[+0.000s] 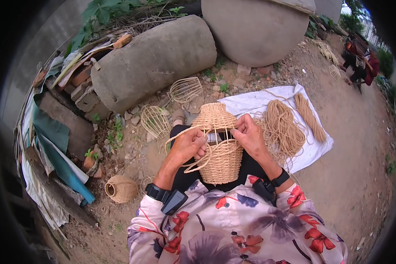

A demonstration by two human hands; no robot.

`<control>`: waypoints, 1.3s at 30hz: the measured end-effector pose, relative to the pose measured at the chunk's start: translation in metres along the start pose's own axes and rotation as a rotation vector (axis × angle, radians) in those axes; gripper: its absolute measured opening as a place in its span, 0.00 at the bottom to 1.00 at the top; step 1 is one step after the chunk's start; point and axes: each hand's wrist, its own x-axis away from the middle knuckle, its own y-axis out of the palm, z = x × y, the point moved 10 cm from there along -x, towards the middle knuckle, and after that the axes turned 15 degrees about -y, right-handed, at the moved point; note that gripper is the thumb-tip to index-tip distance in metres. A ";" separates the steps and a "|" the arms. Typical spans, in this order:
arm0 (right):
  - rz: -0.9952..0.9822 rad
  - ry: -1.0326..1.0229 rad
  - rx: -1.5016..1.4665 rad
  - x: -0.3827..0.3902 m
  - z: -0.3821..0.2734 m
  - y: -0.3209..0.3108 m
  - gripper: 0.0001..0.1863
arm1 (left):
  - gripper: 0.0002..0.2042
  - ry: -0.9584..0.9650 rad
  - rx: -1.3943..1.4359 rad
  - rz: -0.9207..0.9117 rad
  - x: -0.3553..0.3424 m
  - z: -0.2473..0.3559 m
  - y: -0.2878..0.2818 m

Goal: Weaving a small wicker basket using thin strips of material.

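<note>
A straw-coloured woven basket [220, 165] rests on my lap between my knees. Its upper and lower parts are woven, and bare upright stakes show in the gap between them. My left hand [190, 146] is closed at the left side of this gap, with a twisted cord [198, 166] looping out around its fingers. On the other side, my right hand [250, 135] pinches the basket at the gap's right edge. My fingers partly hide the exact grip points.
Coiled cord [282, 127] and a cord bundle [310, 116] lie on a white sheet [321, 152]. Two bare basket frames [155, 121] and a finished woven basket [121, 189] sit on the dirt at left. A concrete cylinder [156, 61] lies beyond. Another person [361, 66] sits far right.
</note>
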 end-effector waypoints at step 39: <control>-0.040 0.071 0.300 -0.005 0.015 -0.002 0.18 | 0.14 -0.161 1.132 0.478 0.028 -0.358 -0.248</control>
